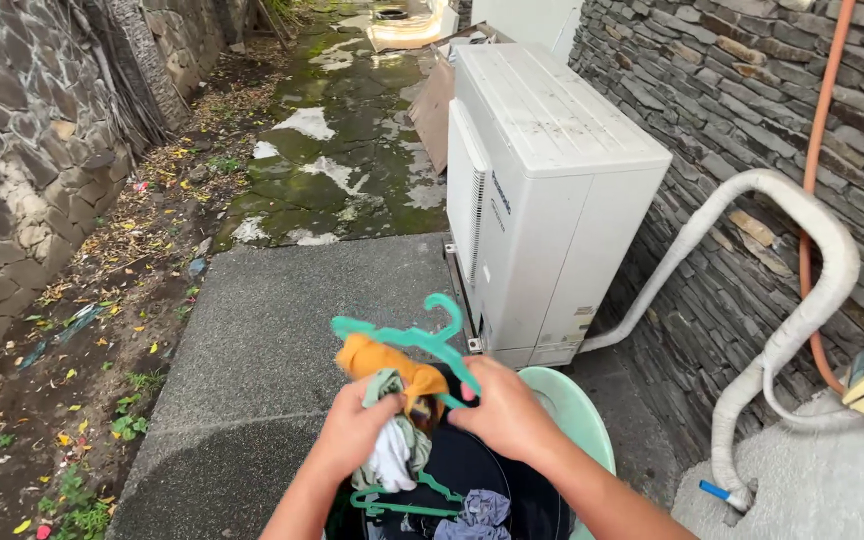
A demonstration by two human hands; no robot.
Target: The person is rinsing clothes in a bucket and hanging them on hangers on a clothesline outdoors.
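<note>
Head cam: both hands are bunched up just in front of the white outdoor AC unit (542,190). Left hand (352,430) is gripping a wad of orange and pale clothes (392,400), right hand (502,410) is pinching a teal plastic hanger (407,338). Right under them sits a mint-green laundry tub (577,410) with another green hanger (397,500) inside.

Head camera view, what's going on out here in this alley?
A person stands in a stone-walled alley beside a white outdoor air-conditioner unit. The left hand grips a bundle of clothes, orange, green and white. The right hand holds a teal plastic hanger over it. Below sits a dark tub with more laundry and another green hanger.
</note>
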